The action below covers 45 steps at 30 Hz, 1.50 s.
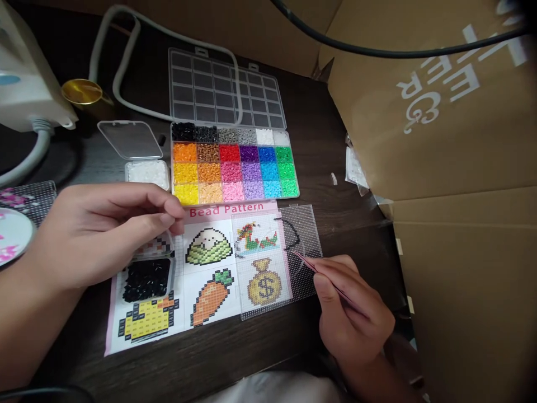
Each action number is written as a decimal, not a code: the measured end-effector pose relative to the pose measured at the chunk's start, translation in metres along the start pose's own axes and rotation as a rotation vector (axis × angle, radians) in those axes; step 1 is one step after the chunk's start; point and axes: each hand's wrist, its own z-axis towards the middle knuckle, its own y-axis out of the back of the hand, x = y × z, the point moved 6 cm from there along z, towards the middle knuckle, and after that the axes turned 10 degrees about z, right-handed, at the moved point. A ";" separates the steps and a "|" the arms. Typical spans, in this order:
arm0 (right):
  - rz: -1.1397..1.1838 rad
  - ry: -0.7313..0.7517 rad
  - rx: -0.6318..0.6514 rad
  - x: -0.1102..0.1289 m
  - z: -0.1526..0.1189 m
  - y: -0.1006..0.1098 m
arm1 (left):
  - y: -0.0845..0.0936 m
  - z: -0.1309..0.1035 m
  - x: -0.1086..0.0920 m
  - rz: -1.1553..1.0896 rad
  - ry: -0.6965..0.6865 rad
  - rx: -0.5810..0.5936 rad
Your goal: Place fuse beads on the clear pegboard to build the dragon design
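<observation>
In my right hand (356, 305) is a pair of pink tweezers (308, 261), held between thumb and fingers. Their tips are at the clear pegboard (308, 224), just below a curved line of black beads (293, 235). The pegboard lies partly over a printed bead pattern sheet (212, 308) showing a carrot, a money bag and other pixel pictures. My left hand (96, 229) hovers over the sheet's left side, thumb and bent fingers together; whatever they may pinch is hidden. Below it sits a small open box of black beads (146, 280), its lid partly covered by the hand.
Behind the sheet stands an open bead organizer (235, 162) with many colours. A small box of white beads (146, 173) is left of it. A grey cable (119, 73) loops across its lid. Cardboard walls (419, 157) close off the right side. A round white dish (14, 235) is far left.
</observation>
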 end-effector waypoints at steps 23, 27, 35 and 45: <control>-0.035 0.001 0.051 -0.002 0.004 -0.007 | -0.001 -0.001 -0.005 -0.016 -0.012 -0.014; -0.030 0.047 0.044 0.004 0.000 -0.001 | -0.001 0.000 -0.007 -0.023 0.003 -0.022; 0.036 0.174 0.193 0.038 -0.001 -0.036 | -0.006 0.007 -0.003 -0.135 -0.099 0.132; 0.123 0.002 0.119 0.022 0.001 -0.058 | -0.009 0.006 0.000 -0.157 -0.107 0.160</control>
